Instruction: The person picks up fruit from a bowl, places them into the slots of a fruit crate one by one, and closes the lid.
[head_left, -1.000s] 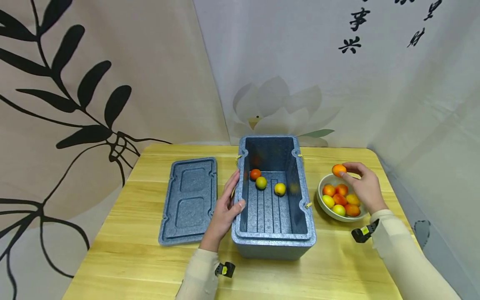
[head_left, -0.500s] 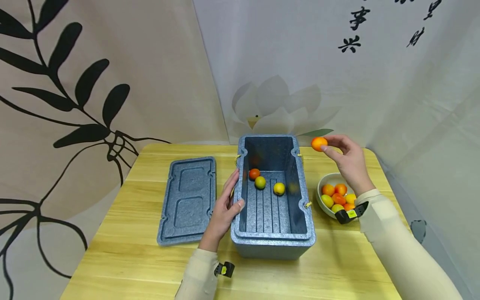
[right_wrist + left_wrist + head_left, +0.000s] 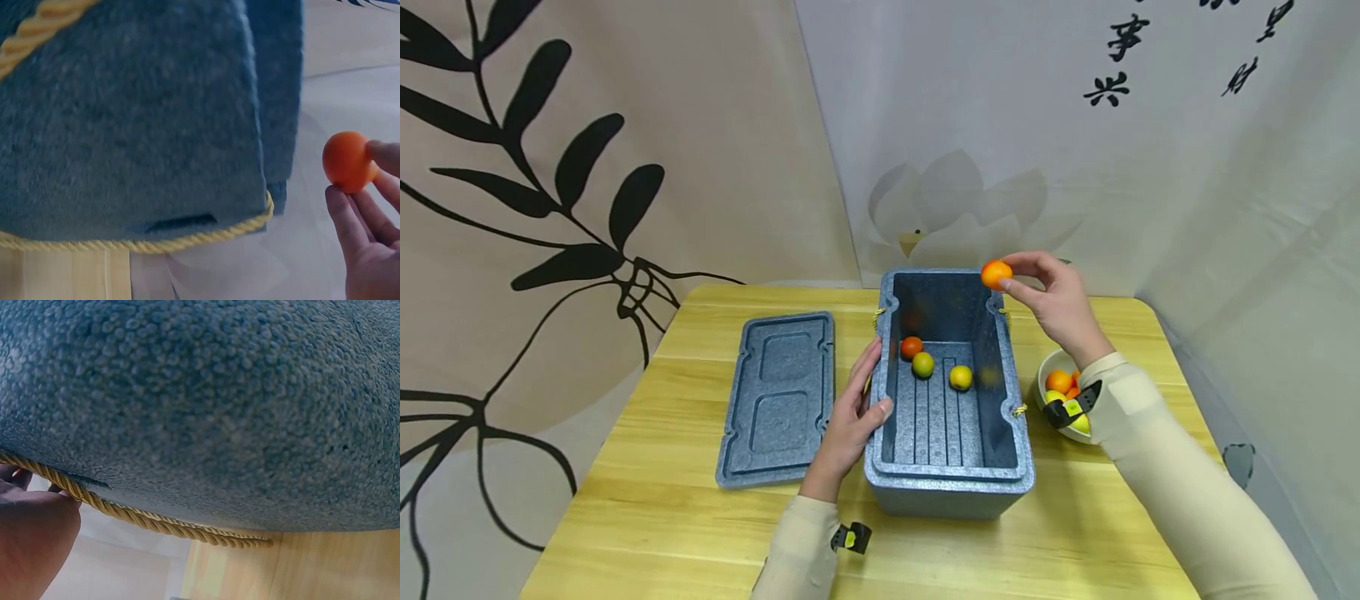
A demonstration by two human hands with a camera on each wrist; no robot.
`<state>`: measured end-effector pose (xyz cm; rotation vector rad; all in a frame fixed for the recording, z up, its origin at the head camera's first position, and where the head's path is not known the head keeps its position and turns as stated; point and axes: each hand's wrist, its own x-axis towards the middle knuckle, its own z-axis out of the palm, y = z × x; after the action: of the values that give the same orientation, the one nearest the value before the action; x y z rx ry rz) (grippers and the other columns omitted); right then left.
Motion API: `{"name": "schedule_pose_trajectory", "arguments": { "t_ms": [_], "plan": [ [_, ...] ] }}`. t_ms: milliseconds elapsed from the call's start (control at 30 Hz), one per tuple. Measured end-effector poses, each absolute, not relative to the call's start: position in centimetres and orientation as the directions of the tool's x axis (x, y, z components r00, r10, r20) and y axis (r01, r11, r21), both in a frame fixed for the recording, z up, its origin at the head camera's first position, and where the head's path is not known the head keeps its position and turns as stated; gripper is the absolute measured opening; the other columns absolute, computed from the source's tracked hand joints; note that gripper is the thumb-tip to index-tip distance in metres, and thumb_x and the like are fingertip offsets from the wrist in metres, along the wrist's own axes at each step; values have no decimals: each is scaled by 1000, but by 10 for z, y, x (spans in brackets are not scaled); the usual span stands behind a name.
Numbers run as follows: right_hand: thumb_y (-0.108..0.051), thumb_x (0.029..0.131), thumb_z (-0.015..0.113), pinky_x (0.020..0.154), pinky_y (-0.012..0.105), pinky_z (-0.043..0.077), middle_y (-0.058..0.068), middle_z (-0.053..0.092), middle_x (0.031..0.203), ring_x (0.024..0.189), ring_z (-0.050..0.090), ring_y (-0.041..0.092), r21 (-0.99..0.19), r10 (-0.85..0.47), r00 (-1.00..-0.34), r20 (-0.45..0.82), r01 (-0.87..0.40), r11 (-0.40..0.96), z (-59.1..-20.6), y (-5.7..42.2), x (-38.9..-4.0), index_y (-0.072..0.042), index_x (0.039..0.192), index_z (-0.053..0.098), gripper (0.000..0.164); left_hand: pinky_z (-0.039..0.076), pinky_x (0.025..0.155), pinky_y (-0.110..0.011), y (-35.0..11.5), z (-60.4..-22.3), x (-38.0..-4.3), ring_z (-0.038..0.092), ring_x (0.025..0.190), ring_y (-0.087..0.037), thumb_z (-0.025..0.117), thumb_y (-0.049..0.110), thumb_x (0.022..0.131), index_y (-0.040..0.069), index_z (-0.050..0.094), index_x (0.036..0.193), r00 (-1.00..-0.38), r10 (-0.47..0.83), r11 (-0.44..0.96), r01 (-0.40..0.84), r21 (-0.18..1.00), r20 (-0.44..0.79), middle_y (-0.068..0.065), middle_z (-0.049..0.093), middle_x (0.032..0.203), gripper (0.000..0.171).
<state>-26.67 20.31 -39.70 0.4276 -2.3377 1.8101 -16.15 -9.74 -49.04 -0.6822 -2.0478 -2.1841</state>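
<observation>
In the head view, my right hand (image 3: 1052, 302) pinches a small, round orange fruit (image 3: 996, 275) over the far right corner of a grey-blue foam box (image 3: 951, 492). The right wrist view has the same fruit (image 3: 347, 161) between thumb and fingertips, beside the box's side (image 3: 137, 144). My left hand (image 3: 852, 421) holds the box's left wall, fingers along the outside and thumb over the rim. A yellow rope handle (image 3: 169, 528) runs past those fingers in the left wrist view. Inside the box lie a red-orange fruit (image 3: 912, 348), a yellow-green one (image 3: 922, 365) and a yellow one (image 3: 960, 377).
A pale bowl (image 3: 1042, 375) with several orange and yellow fruits stands right of the box, partly hidden by the right forearm. The foam lid (image 3: 778, 400) lies on the wooden table (image 3: 647, 467) to the left. A printed cloth (image 3: 715, 150) hangs behind.
My right hand has lifted the orange fruit from above the bowl and carried it left to the box's far right corner. The left hand stays on the box.
</observation>
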Motion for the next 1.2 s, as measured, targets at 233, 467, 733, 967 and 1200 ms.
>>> {"name": "schedule_pose_trajectory", "arguments": {
  "t_ms": [233,467,733,967,1200],
  "plan": [
    [-10,93,68,85,25,51,16,62,118,104,61,17,-926,-187,-947,263,-302,228,-399,189,-270,1,125,60,35,8,115,-49,-98,-491,-161,11,147,-20,53,2,91,10,27,156,-899,245,-102,349,932,363,-3,17,162,70],
    [-11,93,68,83,25,52,14,62,119,102,65,23,-928,-214,-953,213,-266,260,-402,185,-271,-1,125,61,34,7,114,-53,-98,-492,-161,11,147,-20,52,2,91,11,27,156,-899,250,-101,345,933,360,-3,17,162,70],
    [-15,92,70,91,35,51,13,61,120,109,63,29,-912,-231,-957,175,-246,327,-404,181,-275,-4,126,61,37,7,114,-55,-99,-493,-161,11,147,-20,55,11,93,11,27,156,-894,253,-106,354,929,370,-3,17,162,69],
    [-13,93,68,97,38,47,15,58,123,115,57,31,-902,-257,-949,180,-264,341,-407,179,-280,0,126,60,36,9,114,-54,-98,-490,-161,11,147,-22,52,1,92,7,25,156,-900,253,-89,344,935,356,-6,16,162,70],
    [-9,95,64,100,39,44,13,56,123,116,56,29,-900,-248,-951,186,-266,345,-408,178,-280,0,124,61,31,8,114,-55,-98,-488,-162,9,147,-26,50,-4,90,0,22,155,-901,260,-78,340,937,348,-13,13,162,71]
  ]
}}
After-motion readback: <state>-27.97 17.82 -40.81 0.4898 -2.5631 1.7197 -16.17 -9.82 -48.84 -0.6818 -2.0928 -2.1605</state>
